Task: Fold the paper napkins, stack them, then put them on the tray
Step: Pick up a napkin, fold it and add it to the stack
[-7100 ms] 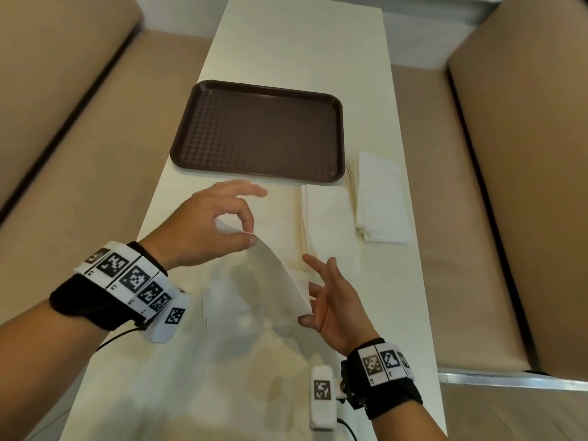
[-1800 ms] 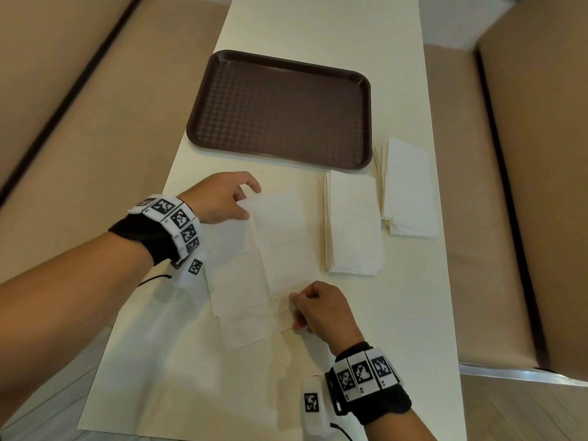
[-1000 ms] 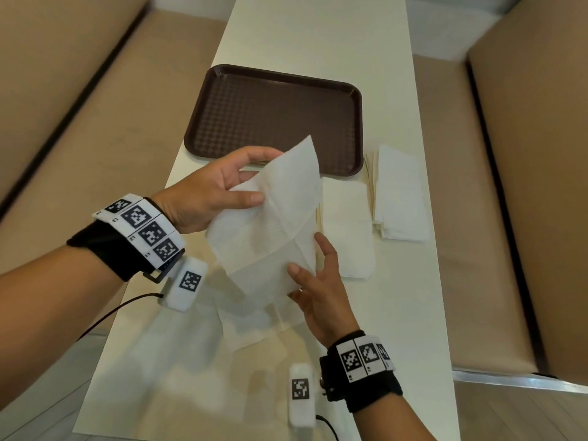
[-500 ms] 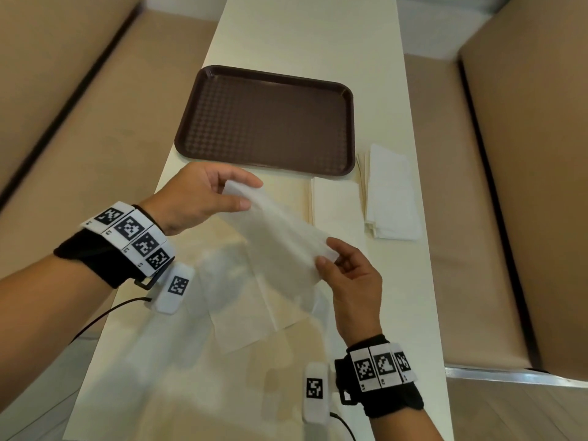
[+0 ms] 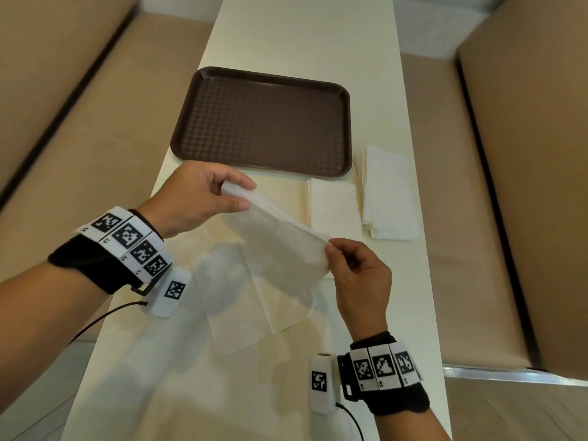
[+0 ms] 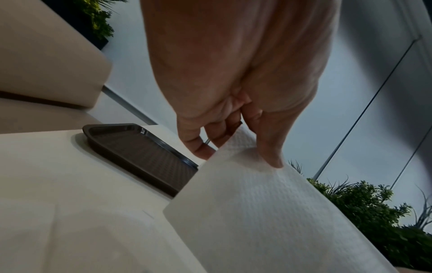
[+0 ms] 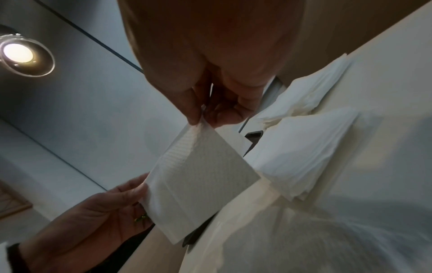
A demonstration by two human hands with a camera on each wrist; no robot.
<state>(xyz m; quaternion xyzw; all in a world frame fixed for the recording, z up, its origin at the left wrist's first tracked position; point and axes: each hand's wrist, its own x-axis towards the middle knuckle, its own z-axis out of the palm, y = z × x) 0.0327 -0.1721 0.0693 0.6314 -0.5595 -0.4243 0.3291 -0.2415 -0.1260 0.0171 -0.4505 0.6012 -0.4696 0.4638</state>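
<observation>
A white paper napkin (image 5: 280, 240) hangs folded in the air above the table, stretched between my hands. My left hand (image 5: 235, 194) pinches its far left corner, seen close in the left wrist view on the napkin (image 6: 257, 203). My right hand (image 5: 329, 249) pinches the near right corner of the napkin (image 7: 198, 177) between thumb and forefinger. More unfolded napkins (image 5: 241, 316) lie flat on the table beneath. A stack of folded napkins (image 5: 334, 205) lies right of my hands. The brown tray (image 5: 264, 119) sits beyond, holding nothing.
A second pile of white napkins (image 5: 388, 195) lies at the right table edge, next to the folded stack. Beige bench seats (image 5: 461, 218) run along both long sides of the narrow cream table (image 5: 305, 33). Green plants (image 6: 364, 208) show in the left wrist view.
The napkin was lifted off the table and folded over in the air. Since half a second ago both hands hold the folded napkin by its ends, almost still.
</observation>
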